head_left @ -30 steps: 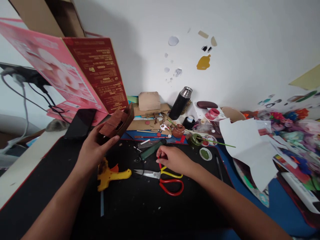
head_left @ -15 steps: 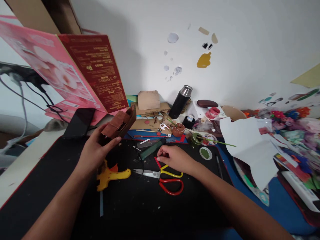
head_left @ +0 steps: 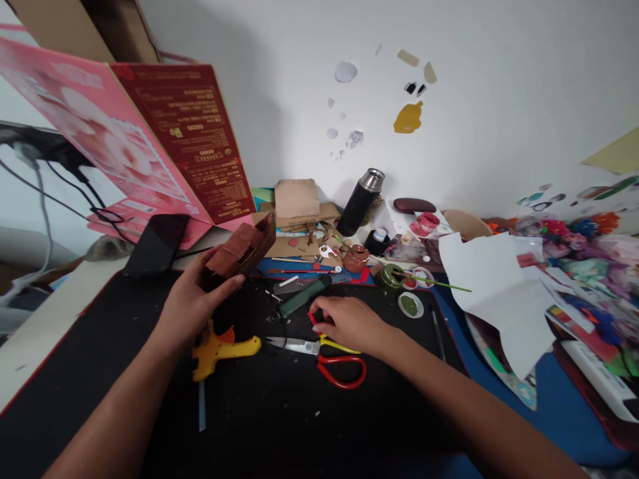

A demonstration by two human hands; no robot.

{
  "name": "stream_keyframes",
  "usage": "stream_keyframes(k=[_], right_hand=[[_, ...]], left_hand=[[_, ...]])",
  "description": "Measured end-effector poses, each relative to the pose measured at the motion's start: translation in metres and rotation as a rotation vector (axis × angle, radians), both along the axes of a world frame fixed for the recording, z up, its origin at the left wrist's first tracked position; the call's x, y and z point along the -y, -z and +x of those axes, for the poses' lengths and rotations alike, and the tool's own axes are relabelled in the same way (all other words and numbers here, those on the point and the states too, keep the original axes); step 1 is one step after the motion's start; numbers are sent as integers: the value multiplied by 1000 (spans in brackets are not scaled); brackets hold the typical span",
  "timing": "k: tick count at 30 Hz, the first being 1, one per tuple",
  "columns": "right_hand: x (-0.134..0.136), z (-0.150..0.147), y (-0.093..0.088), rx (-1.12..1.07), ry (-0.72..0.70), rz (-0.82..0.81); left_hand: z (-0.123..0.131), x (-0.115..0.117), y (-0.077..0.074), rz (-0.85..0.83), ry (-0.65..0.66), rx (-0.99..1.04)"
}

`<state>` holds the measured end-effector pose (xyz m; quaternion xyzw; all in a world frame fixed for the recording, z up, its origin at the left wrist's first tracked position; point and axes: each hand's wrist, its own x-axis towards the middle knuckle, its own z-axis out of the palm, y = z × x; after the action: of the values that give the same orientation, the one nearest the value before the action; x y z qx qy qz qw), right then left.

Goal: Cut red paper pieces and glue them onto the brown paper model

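Observation:
My left hand grips a brown cardboard model, tilted, raised above the black mat. My right hand rests low on the mat with its fingers curled over a thin red stick, right beside the scissors with one yellow and one red handle. A dark green strip lies just beyond the right hand's fingertips. A yellow glue gun lies under the left wrist.
A red and pink box leans at the left, a black phone below it. A black flask, paint pots, cardboard pieces and a green stem crowd the back. White paper and coloured craft scraps fill the right.
My right hand slid slightly towards me and left, settling over the red stick by the scissors. The left hand with the brown model shifted a little to the right.

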<state>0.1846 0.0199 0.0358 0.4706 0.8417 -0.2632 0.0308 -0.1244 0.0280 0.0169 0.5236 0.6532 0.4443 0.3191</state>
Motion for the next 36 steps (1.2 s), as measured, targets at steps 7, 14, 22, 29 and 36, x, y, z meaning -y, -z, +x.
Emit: stream_keyframes(k=[7,14,22,29,36], right_hand=[[-1,-3,-2,8,-17,-7],[-4,-3,-3,-4,-31,-23],[-7,-2,-1,-178,73,-122],[-10,-2,2,-288,99,-132],[-11,-1,7,-394,134,-230]], left_hand=[[1,1,-3,-23,11,-17],[4,3,-11,-59,24,-73],[3,2,-6,-42,27,-73],[1,2,0,-16,32,-80],[2,1,-1,-39,27,-86]])
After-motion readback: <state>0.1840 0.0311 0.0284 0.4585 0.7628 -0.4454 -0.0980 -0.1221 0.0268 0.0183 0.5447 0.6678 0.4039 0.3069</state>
